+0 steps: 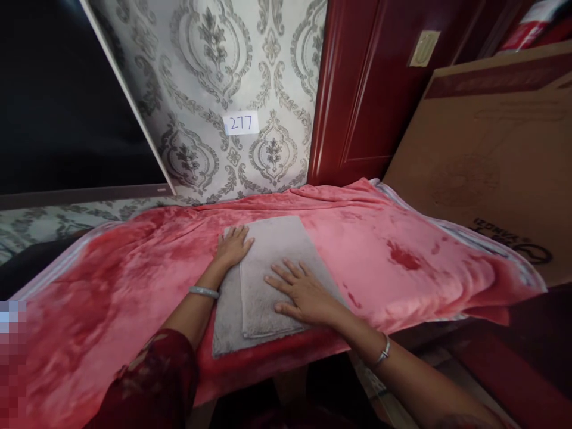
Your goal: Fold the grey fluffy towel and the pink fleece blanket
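Note:
A grey towel point(274, 250) lies folded on a pink and red plush blanket point(366, 250). Its upper layer is narrower, so a strip of the lower layer shows along the left side. My left hand point(233, 245) rests flat near the towel's far left edge, fingers apart. Lower and to the right, my right hand point(304, 292) lies on the upper layer with its fingers spread. Neither hand grips the cloth.
The blanket drapes over a table against a patterned wall point(272, 161) bearing a paper label point(241, 123). A dark screen point(75, 101) stands at the left. On the right are a red door panel point(353, 89) and a large cardboard box point(482, 149).

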{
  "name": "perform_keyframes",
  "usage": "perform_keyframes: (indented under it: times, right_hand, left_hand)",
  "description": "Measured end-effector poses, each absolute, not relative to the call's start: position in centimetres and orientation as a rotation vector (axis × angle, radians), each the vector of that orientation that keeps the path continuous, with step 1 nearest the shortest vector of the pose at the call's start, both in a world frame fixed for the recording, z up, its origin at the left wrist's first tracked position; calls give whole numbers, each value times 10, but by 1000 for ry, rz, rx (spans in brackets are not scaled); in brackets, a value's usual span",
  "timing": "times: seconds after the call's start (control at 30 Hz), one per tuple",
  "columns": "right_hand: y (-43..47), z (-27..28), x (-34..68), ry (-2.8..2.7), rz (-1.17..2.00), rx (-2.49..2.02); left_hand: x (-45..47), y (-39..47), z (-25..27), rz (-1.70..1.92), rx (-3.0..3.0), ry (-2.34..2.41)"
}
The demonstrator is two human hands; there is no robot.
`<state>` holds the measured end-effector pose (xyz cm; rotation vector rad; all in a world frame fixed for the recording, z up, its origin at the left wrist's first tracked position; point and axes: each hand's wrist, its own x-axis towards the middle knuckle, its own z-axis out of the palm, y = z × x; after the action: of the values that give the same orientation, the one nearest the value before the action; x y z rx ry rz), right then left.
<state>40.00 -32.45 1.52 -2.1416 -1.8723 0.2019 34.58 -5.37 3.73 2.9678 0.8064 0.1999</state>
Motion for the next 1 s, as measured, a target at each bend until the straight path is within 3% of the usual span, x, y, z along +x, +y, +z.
perform_keyframes:
  times: [0.4, 0.67, 1.0]
  right_hand:
    - [-327, 8, 398, -1758, 97, -2109]
    - [-319, 16, 427, -1826, 330, -1971]
    - [-225, 21, 452, -2258, 243, -1871]
  left_hand:
    - [248, -139, 1, 259, 3085, 27]
    - [211, -168, 10, 322, 3066, -208]
    - [189, -213, -27, 775, 3135, 40]
